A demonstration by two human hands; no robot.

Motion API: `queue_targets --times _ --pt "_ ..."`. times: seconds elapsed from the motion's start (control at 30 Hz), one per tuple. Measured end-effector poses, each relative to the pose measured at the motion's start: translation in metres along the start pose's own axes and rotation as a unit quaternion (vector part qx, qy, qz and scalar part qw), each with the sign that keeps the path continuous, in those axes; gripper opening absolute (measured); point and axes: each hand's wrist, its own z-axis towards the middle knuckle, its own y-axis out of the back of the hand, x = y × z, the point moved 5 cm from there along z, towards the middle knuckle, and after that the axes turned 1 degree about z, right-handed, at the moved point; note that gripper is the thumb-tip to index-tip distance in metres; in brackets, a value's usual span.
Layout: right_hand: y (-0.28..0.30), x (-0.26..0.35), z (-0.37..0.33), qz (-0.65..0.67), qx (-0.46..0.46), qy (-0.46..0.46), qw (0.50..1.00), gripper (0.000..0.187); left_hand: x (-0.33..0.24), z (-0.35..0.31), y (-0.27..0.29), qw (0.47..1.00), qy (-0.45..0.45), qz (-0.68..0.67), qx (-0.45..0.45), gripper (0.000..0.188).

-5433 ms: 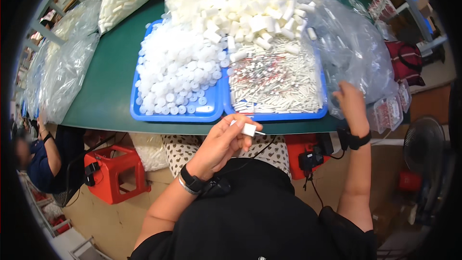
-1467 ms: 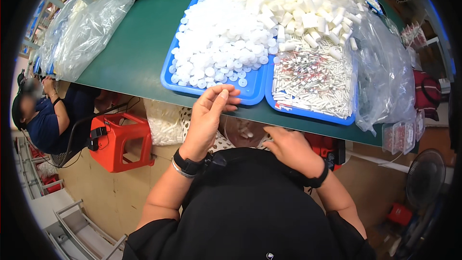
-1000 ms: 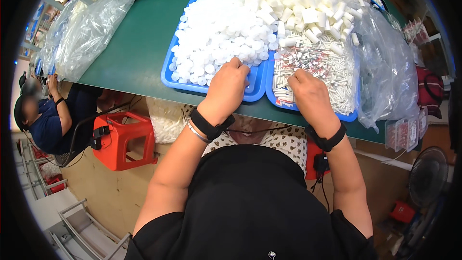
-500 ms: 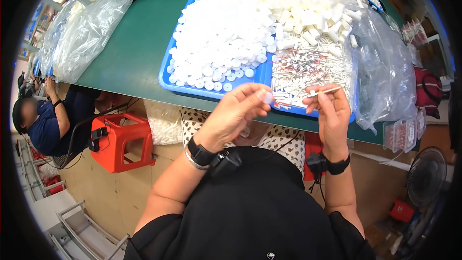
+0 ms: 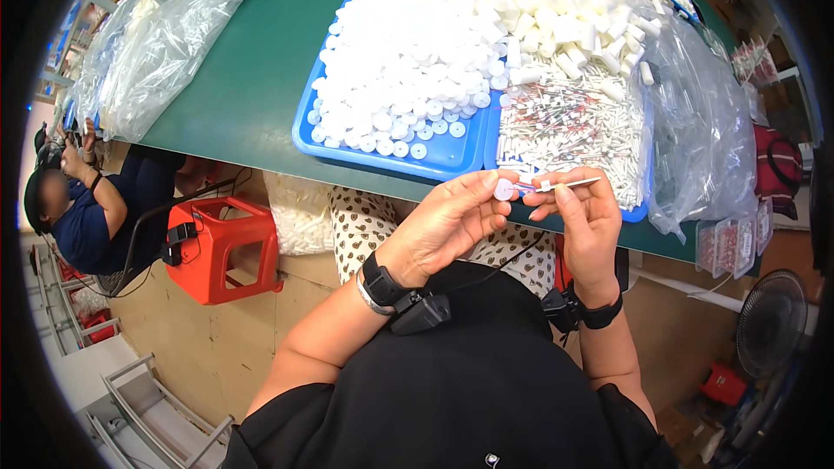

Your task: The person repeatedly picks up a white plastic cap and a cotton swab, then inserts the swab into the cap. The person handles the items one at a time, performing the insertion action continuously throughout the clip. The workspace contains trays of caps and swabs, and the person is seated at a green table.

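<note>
Between thumb and fingers, my left hand (image 5: 443, 226) pinches a small white disc (image 5: 503, 190) with a hole in its middle. My right hand (image 5: 588, 230) is closed on a thin white stick-like part (image 5: 573, 183), and a bit of thin wire shows toward the disc. The two pieces are close together, just over the table's front edge; whether they touch I cannot tell. Behind the hands is a blue tray (image 5: 447, 161). Its left side bears a heap of white discs (image 5: 391, 78), its right side many thin white parts with red and dark wires (image 5: 582, 122).
Cream-white cylinders (image 5: 565, 39) are piled behind the wired parts. Clear plastic bags (image 5: 695, 122) lie right of the tray, others at far left on the green table (image 5: 226, 95). A red stool (image 5: 221, 252) and a seated person (image 5: 95, 217) are at left, a fan (image 5: 771, 321) at right.
My left hand has moved right with the disc, and my right hand has come slightly down and left. The gap between disc and stick-like part has narrowed.
</note>
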Motion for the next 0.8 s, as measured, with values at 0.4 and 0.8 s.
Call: queue_targets --times 0.4,0.8 --pt "-0.006 0.004 -0.008 -0.123 -0.01 0.089 0.988 0.01 0.0 -0.001 -0.001 0.999 -0.013 0.038 -0.027 0.029" --pt "-0.018 0.017 -0.004 -0.459 0.044 0.204 0.864 0.006 0.005 0.001 0.003 0.998 -0.022 0.046 -0.045 0.028"
